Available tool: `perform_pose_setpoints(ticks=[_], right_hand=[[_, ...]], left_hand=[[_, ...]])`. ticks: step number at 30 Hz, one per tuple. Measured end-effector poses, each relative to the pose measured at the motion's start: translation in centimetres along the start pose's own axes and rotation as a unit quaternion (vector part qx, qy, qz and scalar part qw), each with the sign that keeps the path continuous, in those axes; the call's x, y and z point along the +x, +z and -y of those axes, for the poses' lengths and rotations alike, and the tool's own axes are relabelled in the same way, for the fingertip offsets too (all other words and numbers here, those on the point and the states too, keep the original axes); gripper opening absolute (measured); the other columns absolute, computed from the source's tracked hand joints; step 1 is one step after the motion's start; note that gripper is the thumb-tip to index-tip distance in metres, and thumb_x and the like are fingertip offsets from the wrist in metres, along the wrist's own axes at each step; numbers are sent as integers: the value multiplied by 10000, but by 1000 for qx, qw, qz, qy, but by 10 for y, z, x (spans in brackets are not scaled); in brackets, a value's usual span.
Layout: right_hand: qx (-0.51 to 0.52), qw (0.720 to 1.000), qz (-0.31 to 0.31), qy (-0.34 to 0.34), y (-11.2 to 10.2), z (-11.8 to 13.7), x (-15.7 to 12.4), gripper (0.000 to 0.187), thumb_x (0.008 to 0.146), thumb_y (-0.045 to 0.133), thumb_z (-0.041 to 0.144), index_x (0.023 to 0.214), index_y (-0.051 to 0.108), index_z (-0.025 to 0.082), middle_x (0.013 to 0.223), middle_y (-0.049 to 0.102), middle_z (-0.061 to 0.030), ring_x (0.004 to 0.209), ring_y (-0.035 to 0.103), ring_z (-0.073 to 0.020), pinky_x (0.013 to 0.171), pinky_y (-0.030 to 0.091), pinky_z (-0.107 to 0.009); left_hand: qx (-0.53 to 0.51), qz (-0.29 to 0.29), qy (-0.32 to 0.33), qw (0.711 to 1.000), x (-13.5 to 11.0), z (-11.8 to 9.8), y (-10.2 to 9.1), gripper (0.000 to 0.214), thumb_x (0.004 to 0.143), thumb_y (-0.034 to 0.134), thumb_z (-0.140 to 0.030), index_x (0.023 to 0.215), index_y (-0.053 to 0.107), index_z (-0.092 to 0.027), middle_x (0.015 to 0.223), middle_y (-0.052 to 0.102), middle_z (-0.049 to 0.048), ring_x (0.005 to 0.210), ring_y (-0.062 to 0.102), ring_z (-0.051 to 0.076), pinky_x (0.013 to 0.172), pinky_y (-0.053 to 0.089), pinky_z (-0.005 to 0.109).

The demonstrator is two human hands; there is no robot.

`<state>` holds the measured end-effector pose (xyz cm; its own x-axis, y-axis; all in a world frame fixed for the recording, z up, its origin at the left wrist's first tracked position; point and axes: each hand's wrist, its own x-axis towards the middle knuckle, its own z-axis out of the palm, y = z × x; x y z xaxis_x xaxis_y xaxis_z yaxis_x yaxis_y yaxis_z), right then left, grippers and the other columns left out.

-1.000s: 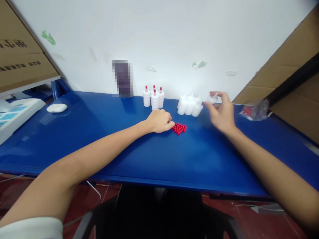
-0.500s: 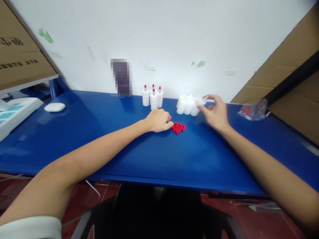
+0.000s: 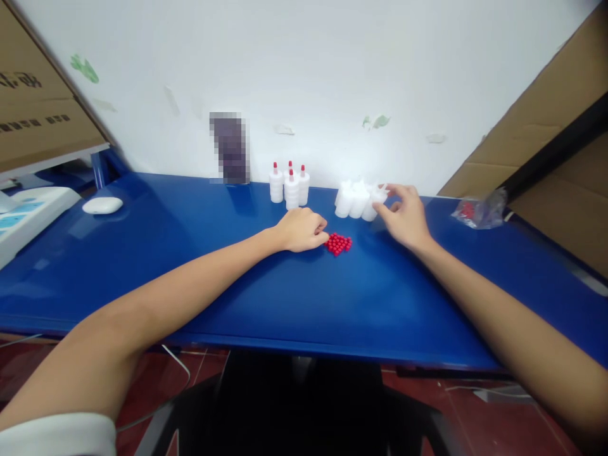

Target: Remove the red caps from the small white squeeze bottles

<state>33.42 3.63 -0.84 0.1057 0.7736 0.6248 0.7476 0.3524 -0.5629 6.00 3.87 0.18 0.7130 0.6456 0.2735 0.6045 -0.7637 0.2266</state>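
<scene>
My left hand (image 3: 301,229) rests on the blue table (image 3: 190,266) as a closed fist. Its fingertips touch the left side of a small pile of red caps (image 3: 338,243); whether one is pinched I cannot tell. My right hand (image 3: 403,215) reaches to a cluster of uncapped white bottles (image 3: 351,199). Its thumb and fingers are closed on the rightmost white bottle (image 3: 376,197), which stands against the others. Several white bottles with red tips (image 3: 289,185) stand farther left, near the wall.
A clear bag with red pieces (image 3: 479,210) lies at the right. A white oval object (image 3: 102,204) and a white device (image 3: 23,218) are at the left. Cardboard boxes (image 3: 551,139) flank the table. A blurred dark object (image 3: 230,147) leans on the wall.
My right hand has come down and left with the white bottle, from raised above the table to the bottle cluster. My left hand has stayed by the red caps.
</scene>
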Motion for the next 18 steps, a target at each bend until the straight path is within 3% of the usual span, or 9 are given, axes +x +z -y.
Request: perform_pose_setpoints(ticks=[9, 14, 18], right_hand=[[-19, 1000, 17, -15, -2, 0, -4, 402, 772, 684, 297, 1156, 590, 221, 1039, 621, -57, 571, 539, -133, 682, 512, -388], [-6, 1000, 30, -3, -6, 8, -6, 282, 779, 669, 312, 959, 465, 238, 878, 633, -12, 535, 519, -136, 640, 462, -352], [-53, 998, 43, -6, -8, 16, -7, 224, 769, 642, 312, 706, 437, 244, 650, 578, 9, 573, 536, -169, 628, 416, -334]], left_hand=[[-32, 5, 37, 999, 0, 5, 0, 259, 810, 423, -266, 592, 533, -179, 581, 550, 14, 532, 404, 138, 555, 267, 310], [-55, 16, 34, 998, 0, 4, -2, 230, 814, 442, -264, 655, 584, -180, 600, 582, 2, 547, 442, 133, 568, 282, 297], [-69, 27, 39, 996, 0, 3, -4, 203, 816, 456, -248, 720, 622, -182, 635, 624, 0, 566, 492, 138, 580, 303, 292]])
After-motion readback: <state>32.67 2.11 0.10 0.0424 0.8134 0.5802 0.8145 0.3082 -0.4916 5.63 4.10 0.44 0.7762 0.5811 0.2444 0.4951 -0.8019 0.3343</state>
